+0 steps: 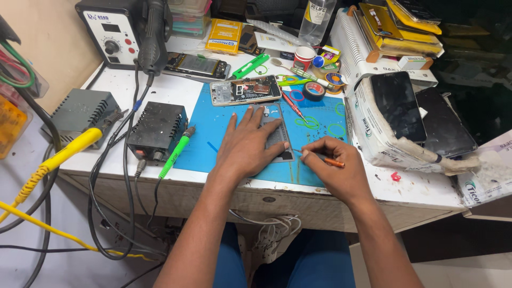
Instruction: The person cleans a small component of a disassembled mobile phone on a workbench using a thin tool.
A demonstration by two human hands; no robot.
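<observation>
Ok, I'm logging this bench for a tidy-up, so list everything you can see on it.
blue work mat: 1, blue, desk centre
grey phone panel: 1, grey, on mat under left hand
opened phone: 1, silver frame, mat's far edge
orange-handled tool: 1, orange, in right hand
black box: 1, black, left of mat
grey box: 1, grey, desk's left end
tape roll: 1, black, beyond mat
dark screens: 2, black, right side
left hand: pressing panel
right hand: gripping tool

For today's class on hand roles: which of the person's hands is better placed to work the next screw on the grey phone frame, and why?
Probably the right hand: it grips the orange screwdriver, tip at the grey phone frame. The left hand lies flat, pinning it down.
</observation>
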